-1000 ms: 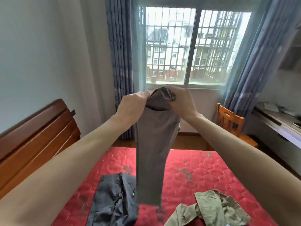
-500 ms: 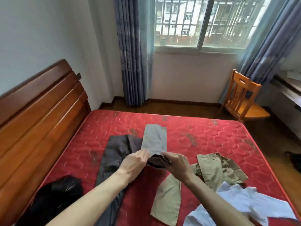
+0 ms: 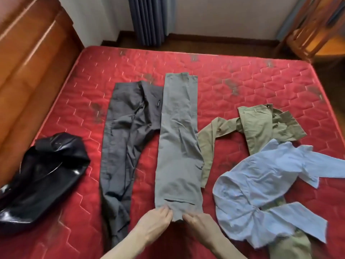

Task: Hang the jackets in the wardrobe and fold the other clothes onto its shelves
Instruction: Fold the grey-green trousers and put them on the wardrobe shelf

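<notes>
L hand [image 3: 154,224] + R hand [image 3: 200,224] at near edge, fingers curled, each pinching waist end of grey trousers [image 3: 179,146]. Trousers flat, lengthwise on red mattress [image 3: 242,81], legs pointing away. Dark trousers [image 3: 127,146] just left, edges touching. Black jacket [image 3: 43,176] far left. Blue shirt [image 3: 261,193] right, overlapping olive garment [image 3: 261,126]. Headboard [image 3: 28,62], curtain [image 3: 147,19] beyond.

hands: left hand [image 3: 153,224] and right hand [image 3: 200,224] both pinch the near end of the grey trousers [image 3: 178,146]
trousers: laid flat lengthwise on the red bed [image 3: 242,75]
neighbours: dark trousers [image 3: 127,139] touching on the left, olive shirt [image 3: 259,124] on the right
</notes>
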